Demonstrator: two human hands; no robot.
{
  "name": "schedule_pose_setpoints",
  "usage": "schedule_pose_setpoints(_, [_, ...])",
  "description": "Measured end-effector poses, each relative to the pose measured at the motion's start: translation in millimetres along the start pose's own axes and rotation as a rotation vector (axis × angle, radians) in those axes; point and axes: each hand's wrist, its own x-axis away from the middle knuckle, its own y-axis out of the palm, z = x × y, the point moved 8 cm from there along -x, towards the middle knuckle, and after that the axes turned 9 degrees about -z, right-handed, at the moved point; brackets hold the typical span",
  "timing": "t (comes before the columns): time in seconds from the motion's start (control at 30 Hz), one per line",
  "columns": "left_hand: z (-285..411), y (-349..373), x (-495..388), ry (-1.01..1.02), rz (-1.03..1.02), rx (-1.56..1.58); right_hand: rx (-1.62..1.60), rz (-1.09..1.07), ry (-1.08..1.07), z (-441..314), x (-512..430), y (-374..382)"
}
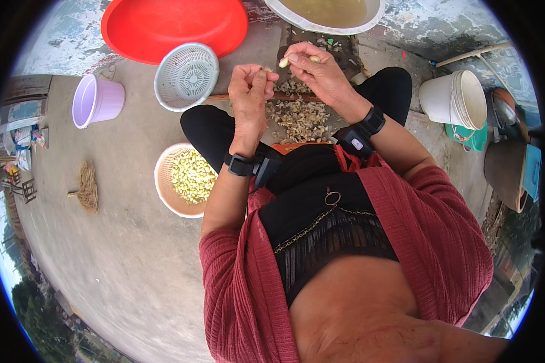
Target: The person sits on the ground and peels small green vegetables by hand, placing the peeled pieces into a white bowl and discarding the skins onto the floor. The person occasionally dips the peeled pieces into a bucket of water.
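Between the thumb and fingertips of my right hand is a pale garlic clove. A second clove shows among the curled fingers of that hand. My left hand pinches a small bit of papery skin, close beside the right fingertips but apart from them. Below both hands a heap of dry garlic skins covers the floor between my knees. Left of my left knee stands a pinkish plastic basket holding many peeled yellowish cloves.
A grey-white colander leans by a red basin. A white basin holds cloudy water. Far left are a lilac bucket and a straw hand broom. At right stand white buckets and a green container.
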Motion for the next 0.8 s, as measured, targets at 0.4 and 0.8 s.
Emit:
schedule_pose_setpoints(0.4, [-38,16,1,-0.395,-0.325,0.436,0.520,-0.230,0.105,-8,5,19])
schedule_pose_setpoints(0.8, [-9,-7,7,-0.290,-0.103,0.662,-0.050,-0.005,0.240,18,-4,-18])
